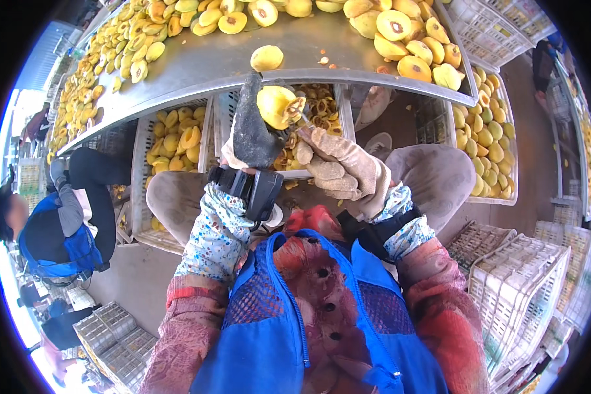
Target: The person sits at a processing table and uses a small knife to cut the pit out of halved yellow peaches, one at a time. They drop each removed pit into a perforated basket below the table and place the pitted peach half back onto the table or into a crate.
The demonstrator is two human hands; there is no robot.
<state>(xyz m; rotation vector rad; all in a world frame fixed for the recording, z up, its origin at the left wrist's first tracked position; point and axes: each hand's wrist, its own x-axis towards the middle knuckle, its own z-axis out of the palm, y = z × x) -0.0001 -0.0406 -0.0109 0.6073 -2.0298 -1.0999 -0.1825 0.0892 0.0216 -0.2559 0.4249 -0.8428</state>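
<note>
Above a crate, my left hand (252, 125), in a black-coated glove, grips a yellow peach half (274, 106). Its ragged brown pit area (294, 109) faces right. My right hand (347, 167) wears a tan fabric glove and is closed around the handle of a small pitting tool (311, 132). The tool's metal tip meets the fruit by the pit area; how deep it sits is hidden. Below both hands, the crate (344, 113) holds brown pits and fruit scraps (322, 106). Just beyond my left thumb, another peach half (267, 58) lies near the metal table's edge.
A raised rim borders the metal table (295, 42), with peach halves heaped left (133, 44) and right (413, 44). Crates of peaches stand at left (140, 197) and right (509, 197). Stacked crates (517, 276) are behind right. A person in a blue vest (54, 241) sits left.
</note>
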